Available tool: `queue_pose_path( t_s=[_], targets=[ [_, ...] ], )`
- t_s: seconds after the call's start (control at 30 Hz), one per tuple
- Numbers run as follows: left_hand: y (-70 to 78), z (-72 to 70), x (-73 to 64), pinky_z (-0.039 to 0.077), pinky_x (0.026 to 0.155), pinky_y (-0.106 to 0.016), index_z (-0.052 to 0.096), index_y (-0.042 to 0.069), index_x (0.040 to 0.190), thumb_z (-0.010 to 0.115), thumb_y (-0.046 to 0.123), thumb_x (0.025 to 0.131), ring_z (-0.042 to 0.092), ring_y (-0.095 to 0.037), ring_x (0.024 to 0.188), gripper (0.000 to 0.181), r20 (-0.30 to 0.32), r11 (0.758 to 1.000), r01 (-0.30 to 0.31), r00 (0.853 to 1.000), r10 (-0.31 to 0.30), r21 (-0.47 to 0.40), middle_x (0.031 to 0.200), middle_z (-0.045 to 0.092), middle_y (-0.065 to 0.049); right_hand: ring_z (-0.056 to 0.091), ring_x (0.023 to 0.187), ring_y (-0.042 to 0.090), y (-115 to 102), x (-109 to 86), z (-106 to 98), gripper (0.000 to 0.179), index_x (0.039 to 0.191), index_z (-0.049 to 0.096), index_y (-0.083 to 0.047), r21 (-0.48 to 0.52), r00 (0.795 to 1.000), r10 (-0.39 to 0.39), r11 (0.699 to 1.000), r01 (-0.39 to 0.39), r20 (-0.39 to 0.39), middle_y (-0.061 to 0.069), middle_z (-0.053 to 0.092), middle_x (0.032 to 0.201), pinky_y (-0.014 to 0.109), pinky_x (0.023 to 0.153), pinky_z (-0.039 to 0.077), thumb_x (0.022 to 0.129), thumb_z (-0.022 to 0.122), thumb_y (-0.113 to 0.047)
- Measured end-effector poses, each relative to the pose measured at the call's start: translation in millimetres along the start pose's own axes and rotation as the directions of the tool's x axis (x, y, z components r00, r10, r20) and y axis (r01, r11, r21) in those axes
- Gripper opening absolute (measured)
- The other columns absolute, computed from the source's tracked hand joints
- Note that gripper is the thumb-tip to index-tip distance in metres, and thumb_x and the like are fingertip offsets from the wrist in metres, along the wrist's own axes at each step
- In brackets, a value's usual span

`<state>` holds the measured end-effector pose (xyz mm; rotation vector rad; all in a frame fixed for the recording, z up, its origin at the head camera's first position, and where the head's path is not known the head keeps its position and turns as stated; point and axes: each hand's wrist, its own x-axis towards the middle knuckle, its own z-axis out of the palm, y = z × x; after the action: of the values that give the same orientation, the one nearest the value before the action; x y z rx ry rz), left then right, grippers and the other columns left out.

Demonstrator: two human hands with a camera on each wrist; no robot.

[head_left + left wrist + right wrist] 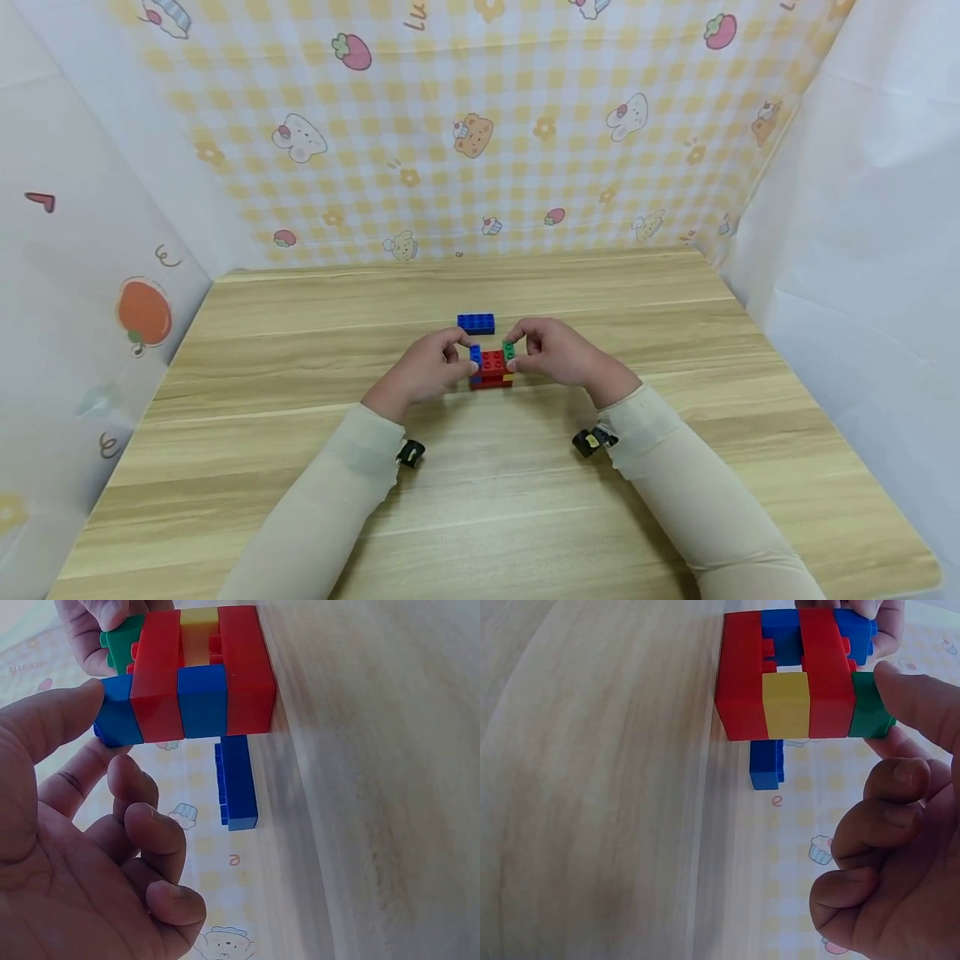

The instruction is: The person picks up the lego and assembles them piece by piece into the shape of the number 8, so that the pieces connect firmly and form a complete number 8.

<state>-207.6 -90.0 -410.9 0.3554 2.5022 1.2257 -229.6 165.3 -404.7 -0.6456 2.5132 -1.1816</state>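
I am finding the left hand [422, 368] pinching a small blue block [476, 352], the right hand [561, 353] pinching a green block [509, 350] — both sitting at opposite ends atop the upper red block [492, 361] — and am advising even, straight-down pressure.

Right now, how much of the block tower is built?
Done: two red bricks are stacked, with a lower blue block and a yellow block between them. In hand: the left hand pinches an upper blue block, the right hand a green block. Perhaps left: the long blue brick, lying loose behind.
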Motion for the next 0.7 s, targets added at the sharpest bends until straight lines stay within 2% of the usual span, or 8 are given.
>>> queue_pose_path(
  t_s=[0.37,0.57,0.7],
  targets=[
    [0.8,-2.8,2.6,0.041,0.06,-0.032,0.066,0.019,0.133,0.072,0.029,0.101,0.05,-0.021,0.067,0.034,0.008,0.999,-0.006,1.0,0.006,0.043,0.09,0.055,-0.006,0.041,0.056,0.016,6,0.9,-1,0.024,0.118,0.072,-0.011,0.017,1.0,-0.007,1.0,0.007,0.004,-0.003,0.045,0.063,0.029,0.057,0.039,0.095,0.079,-0.015],
    [-1.8,-9.7,4.4,0.044,0.062,-0.033,0.068,0.02,0.137,0.074,0.031,0.1,0.052,-0.022,0.07,0.039,0.036,0.998,-0.023,0.999,0.021,0.063,0.092,0.057,-0.006,0.041,0.056,0.015,7,0.8,0,0.026,0.119,0.072,-0.01,0.019,1.0,-0.022,1.0,0.023,-0.003,-0.003,0.045,0.063,0.029,0.057,0.039,0.095,0.08,-0.016],
    [-5.6,-17.0,7.1,0.045,0.063,-0.034,0.066,0.02,0.142,0.072,0.032,0.101,0.051,-0.023,0.074,0.043,0.044,0.998,-0.046,0.998,0.044,0.045,0.093,0.057,-0.007,0.042,0.056,0.015,6,0.4,0,0.026,0.118,0.072,-0.009,0.018,1.0,-0.017,1.0,0.017,-0.003,-0.003,0.045,0.063,0.029,0.058,0.04,0.094,0.08,-0.016]
  ],
)
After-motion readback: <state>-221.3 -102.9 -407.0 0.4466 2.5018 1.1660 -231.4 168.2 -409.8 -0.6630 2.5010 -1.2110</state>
